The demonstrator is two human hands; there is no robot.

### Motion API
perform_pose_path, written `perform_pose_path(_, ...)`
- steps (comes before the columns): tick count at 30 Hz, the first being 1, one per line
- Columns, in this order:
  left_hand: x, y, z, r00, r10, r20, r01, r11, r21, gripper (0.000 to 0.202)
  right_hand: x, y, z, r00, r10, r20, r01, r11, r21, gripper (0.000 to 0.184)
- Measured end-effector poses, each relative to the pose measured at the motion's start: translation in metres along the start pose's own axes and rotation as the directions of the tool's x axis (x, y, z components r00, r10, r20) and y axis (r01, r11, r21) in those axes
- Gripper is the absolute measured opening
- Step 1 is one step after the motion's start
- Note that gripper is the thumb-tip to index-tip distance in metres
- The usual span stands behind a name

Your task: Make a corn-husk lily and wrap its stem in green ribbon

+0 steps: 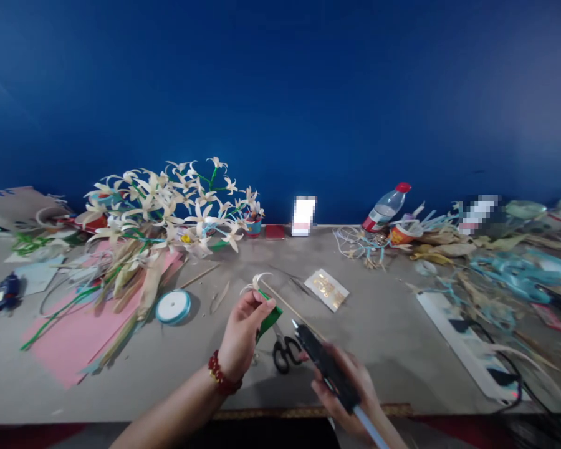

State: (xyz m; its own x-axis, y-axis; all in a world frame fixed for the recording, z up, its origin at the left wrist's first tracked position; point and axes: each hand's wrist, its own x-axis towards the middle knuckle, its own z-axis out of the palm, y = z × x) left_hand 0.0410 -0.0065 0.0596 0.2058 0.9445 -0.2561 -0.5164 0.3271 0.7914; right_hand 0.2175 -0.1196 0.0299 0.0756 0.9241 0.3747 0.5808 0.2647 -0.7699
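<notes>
Right now my left hand (pixel 243 321) pinches a green strip (pixel 272 317) at the base of a white flower (pixel 257 284), above the tabletop (pixel 378 330), toward its front edge. My right hand's (pixel 358 383) fingers wrap around a black glue gun (pixel 327 362), its tip near the strip but apart. Scissors (pixel 280 362) lie between both hands; white blossoms (pixel 168 199) fill the back edge's left half.

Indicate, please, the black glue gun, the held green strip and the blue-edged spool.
Black glue gun (pixel 327 363): head view, middle of its body.
Held green strip (pixel 270 319): head view, its broad part.
Blue-edged spool (pixel 172 307): head view, its white face.
</notes>
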Motion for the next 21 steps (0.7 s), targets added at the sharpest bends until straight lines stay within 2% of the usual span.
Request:
perform_pose_path(2, -0.001, 0.002, 0.002, 1.0, -0.004, -0.006, 0.004, 1.0, -0.01, 0.026, 0.005, -0.006, 0.009, 0.989, -0.146, 0.037, 0.149, 0.987, -0.069, 0.036)
perform_pose_path(4, -0.002, 0.004, 0.004, 1.0, -0.004, -0.01, 0.004, 1.0, -0.02, 0.027, 0.011, -0.009, 0.014, 0.976, -0.204, 0.078, 0.21, 0.975, -0.076, 0.036)
perform_pose_path(9, 0.0, 0.005, 0.004, 0.999, 0.038, -0.025, -0.039, 0.998, -0.044, 0.026, 0.019, -0.008, 0.019, 0.977, -0.162, 0.138, 0.178, 0.978, -0.108, 0.03)
perform_pose_path(13, 0.002, 0.003, 0.004, 1.0, 0.028, -0.012, -0.029, 0.998, -0.061, 0.027, 0.016, -0.003, 0.024, 0.978, -0.159, 0.134, 0.173, 0.98, -0.097, 0.028)
perform_pose_path(15, 0.003, 0.002, 0.003, 1.0, 0.003, -0.01, -0.004, 0.997, -0.082, 0.027, 0.016, -0.002, 0.026, 0.988, -0.137, 0.072, 0.143, 0.986, -0.086, 0.031)
perform_pose_path(17, 0.003, 0.001, 0.004, 1.0, -0.021, -0.015, 0.02, 0.994, -0.104, 0.027, 0.019, -0.002, 0.029, 0.994, -0.086, -0.066, 0.082, 0.995, -0.06, 0.032)
perform_pose_path(19, 0.003, -0.001, 0.004, 0.999, -0.037, -0.015, 0.035, 0.994, -0.106, 0.027, 0.026, -0.005, 0.034, 0.98, -0.009, -0.201, 0.008, 1.0, -0.003, 0.027)
perform_pose_path(21, 0.002, -0.004, 0.004, 0.999, -0.047, 0.001, 0.047, 0.994, -0.096, 0.027, 0.036, -0.01, 0.039, 0.965, 0.057, -0.255, -0.038, 0.996, 0.078, 0.022)
